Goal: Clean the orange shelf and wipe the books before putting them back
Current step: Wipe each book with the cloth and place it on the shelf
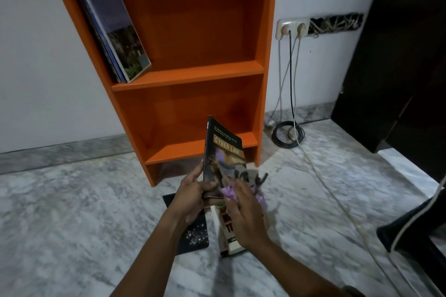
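The orange shelf point(188, 75) stands on the marble floor point(72, 200), with books point(115, 31) leaning at the left of its upper board. Down on the floor lie a dark book point(193, 236), a white book point(226, 236) just beside it, and a coiled cable point(288, 134).

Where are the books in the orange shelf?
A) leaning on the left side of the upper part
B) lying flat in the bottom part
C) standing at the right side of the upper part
A: the books lean on the left wall of the orange shelf, in its upper part.
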Tool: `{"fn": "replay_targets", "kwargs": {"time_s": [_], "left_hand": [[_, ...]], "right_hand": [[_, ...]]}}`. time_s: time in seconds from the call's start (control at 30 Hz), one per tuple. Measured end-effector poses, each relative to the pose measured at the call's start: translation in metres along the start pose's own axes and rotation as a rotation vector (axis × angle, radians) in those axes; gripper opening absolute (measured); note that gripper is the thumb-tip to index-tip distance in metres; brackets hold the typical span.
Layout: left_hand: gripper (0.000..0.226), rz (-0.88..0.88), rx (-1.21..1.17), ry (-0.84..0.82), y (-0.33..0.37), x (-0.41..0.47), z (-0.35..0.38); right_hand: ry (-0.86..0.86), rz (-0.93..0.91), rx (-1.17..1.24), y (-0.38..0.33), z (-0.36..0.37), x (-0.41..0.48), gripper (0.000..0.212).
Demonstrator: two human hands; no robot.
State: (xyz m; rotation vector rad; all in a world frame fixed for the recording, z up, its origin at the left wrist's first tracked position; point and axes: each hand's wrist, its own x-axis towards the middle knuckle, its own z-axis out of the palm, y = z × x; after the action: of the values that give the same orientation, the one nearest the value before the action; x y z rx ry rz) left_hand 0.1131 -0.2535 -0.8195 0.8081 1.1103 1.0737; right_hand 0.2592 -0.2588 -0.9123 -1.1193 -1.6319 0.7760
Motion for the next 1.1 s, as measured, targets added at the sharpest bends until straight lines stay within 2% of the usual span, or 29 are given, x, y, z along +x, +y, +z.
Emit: {"fn": "replay_targets", "kwargs": {"time_s": [0.07,0.17,0.2,0.27,0.33,0.37,0.43,0.47,0.57,0.63,0.7,0.73,0.83,0.87,0.9,0.93,1.0,1.1], "left_hand": [[0.065,0.027,-0.011,0.005,0.01,-0.002,0.0],[0.061,0.073,-0.016,-0.026,0.027,-0.002,0.001],[0.059,0.082,-0.039,-0.038,0.034,-0.002,0.001],[0.058,0.099,-0.069,-0.062,0.044,-0.001,0.001],[0.06,0.11,-0.051,-0.073,0.051,-0.002,0.004],[0.062,0.113,-0.039,-0.079,0.054,-0.003,0.007],[0.064,0.106,-0.019,-0.074,0.056,0.001,0.01],[0.062,0.111,0.008,-0.032,0.057,0.001,0.012],[0.054,0.219,0.315,0.118,0.057,0.007,0.014],[0.053,0.285,0.386,0.164,0.059,0.003,0.024],[0.042,0.308,0.237,0.098,0.065,0.0,0.038],[0.044,0.309,0.132,0.069,0.066,0.001,0.044],[0.08,0.282,-0.084,0.15,0.067,0.014,0.042],[0.081,0.245,-0.135,0.196,0.065,0.016,0.038],[0.074,0.21,-0.183,0.234,0.062,0.017,0.033],[0.068,0.173,-0.231,0.263,0.059,0.016,0.03],[0.068,0.113,-0.305,0.271,0.058,0.016,0.027],[0.07,0.075,-0.32,0.168,0.061,0.006,0.028]], "right_hand": [[0.101,0.155,0.032,0.014,-0.005,0.001,0.03],[0.313,0.511,0.314,0.027,-0.024,0.023,0.018],[0.348,0.638,0.494,0.026,-0.033,0.035,0.031],[0.213,0.731,1.013,0.018,-0.051,0.055,0.066],[0.018,0.695,1.382,0.001,-0.059,0.07,0.073],[-0.076,0.662,1.406,-0.012,-0.062,0.077,0.067],[-0.117,0.584,1.214,-0.035,-0.072,0.088,0.05],[-0.071,0.522,1.07,-0.043,-0.076,0.093,0.046],[0.045,0.37,0.669,-0.061,-0.085,0.101,0.028],[0.055,0.294,0.504,-0.072,-0.08,0.099,0.014],[0.018,0.21,0.306,-0.081,-0.066,0.088,0.008],[-0.009,0.132,0.186,-0.082,-0.059,0.08,0.01],[-0.108,-0.227,-0.186,-0.087,-0.037,0.058,0.028],[-0.117,-0.325,-0.267,-0.086,-0.03,0.052,0.028],[-0.127,-0.36,-0.319,-0.087,-0.026,0.047,0.034],[-0.143,-0.369,-0.339,-0.086,-0.021,0.045,0.049],[-0.2,-0.347,-0.311,-0.087,-0.019,0.045,0.07],[-0.299,-0.281,-0.046,-0.095,-0.018,0.045,0.068]]}}
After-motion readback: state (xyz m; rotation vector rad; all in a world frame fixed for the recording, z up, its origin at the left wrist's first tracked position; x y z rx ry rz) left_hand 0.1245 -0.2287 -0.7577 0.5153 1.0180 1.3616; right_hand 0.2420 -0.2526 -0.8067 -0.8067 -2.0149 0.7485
